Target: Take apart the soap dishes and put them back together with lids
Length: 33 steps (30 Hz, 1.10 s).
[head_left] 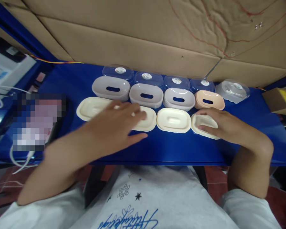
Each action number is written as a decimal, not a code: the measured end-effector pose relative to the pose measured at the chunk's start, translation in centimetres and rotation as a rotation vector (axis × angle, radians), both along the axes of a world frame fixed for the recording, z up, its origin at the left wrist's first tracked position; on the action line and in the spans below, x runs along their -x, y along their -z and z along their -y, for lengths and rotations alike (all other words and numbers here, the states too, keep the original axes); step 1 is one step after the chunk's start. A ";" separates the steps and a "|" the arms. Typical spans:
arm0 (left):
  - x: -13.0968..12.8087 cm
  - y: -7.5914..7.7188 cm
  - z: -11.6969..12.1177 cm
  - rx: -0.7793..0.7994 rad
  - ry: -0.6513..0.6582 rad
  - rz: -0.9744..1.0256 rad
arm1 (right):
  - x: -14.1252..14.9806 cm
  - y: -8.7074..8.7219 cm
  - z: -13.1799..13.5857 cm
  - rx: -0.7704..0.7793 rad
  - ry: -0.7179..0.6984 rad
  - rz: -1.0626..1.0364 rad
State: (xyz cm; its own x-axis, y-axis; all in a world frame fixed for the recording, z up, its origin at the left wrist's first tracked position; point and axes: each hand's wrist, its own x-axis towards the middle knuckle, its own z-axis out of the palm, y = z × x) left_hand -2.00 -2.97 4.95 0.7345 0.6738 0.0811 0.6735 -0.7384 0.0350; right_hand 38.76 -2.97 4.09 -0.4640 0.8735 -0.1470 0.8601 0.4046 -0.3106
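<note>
My left hand point(116, 122), slightly blurred, is over the row of cream oval trays, fingers spread and thumb apart. Beneath its fingers lies one cream tray point(150, 119), partly hidden; another cream tray point(88, 108) shows behind the wrist. A third cream tray point(173, 121) lies uncovered between my hands. My right hand point(214, 122) rests over the rightmost cream tray point(200, 121), its thumb and fingers apart over it; its palm hides the tray's right end. Behind stand a peach oval box point(221, 100) and three pale grey ones, including a leftmost grey box point(97, 87), with slots in their bottoms.
Clear lids with round stickers, such as the clear lid point(107, 72), line the back of the blue table point(162, 151). A clear container point(225, 92) stands back right, a cardboard box point(274, 103) at the far right. Left are a blurred-out device point(38, 121), cables and a white machine point(7, 73).
</note>
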 end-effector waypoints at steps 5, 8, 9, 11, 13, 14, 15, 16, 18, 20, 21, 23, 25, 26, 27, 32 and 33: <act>5.3 -0.2 -1.6 0.220 -0.328 -0.042 | 0.8 0.3 1.0 0.055 0.026 0.013; 5.5 1.3 -2.0 0.317 -0.319 -0.049 | 1.1 0.4 1.4 0.086 -0.008 0.021; 5.3 1.8 -2.1 0.340 -0.290 -0.045 | 1.2 0.4 1.4 0.087 -0.013 0.011; 4.9 2.7 -2.3 0.355 -0.231 -0.036 | 1.3 0.4 1.4 0.093 -0.007 -0.015; 4.5 3.3 -2.3 0.347 -0.186 -0.032 | 1.3 0.5 1.3 0.108 0.011 -0.028; 4.3 3.4 -2.3 0.341 -0.171 -0.032 | 1.2 0.6 1.2 0.115 0.017 -0.031; 4.2 3.5 -2.3 0.332 -0.161 -0.030 | 1.1 0.7 1.1 0.116 0.020 -0.032; 4.0 3.5 -2.2 0.324 -0.153 -0.027 | 1.0 0.9 1.0 0.110 0.021 -0.032; 3.7 3.4 -2.0 0.303 -0.138 -0.019 | 0.8 1.2 0.8 0.082 0.018 -0.032; 3.3 3.2 -1.8 0.285 -0.121 -0.018 | 0.6 1.4 0.6 0.047 0.011 -0.033; 3.1 3.2 -1.7 0.274 -0.115 -0.027 | 0.5 1.4 0.5 0.034 0.008 -0.031; 2.6 3.1 -1.5 0.250 -0.112 -0.057 | 0.4 1.4 0.4 0.017 0.009 -0.026; 2.1 3.0 -1.3 0.228 -0.124 -0.087 | 0.3 1.4 0.3 0.019 0.009 -0.009; 1.9 2.9 -1.2 0.220 -0.132 -0.102 | 0.3 1.4 0.3 0.021 0.009 0.005; 1.6 2.8 -1.1 0.214 -0.139 -0.117 | 0.3 1.3 0.3 0.018 0.010 0.021; 0.5 2.1 -0.8 0.192 -0.162 -0.193 | 0.9 1.2 0.4 0.005 0.044 0.099; 0.3 1.9 -0.8 0.194 -0.167 -0.204 | 1.0 1.2 0.5 0.004 0.059 0.112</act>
State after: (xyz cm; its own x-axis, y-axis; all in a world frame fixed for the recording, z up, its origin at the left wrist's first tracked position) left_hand -2.28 -2.17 3.02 0.6001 0.7751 -0.1981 0.7925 -0.6096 0.0156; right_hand 37.73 -3.46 2.89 -0.3919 0.8983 -0.1985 0.9120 0.3509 -0.2126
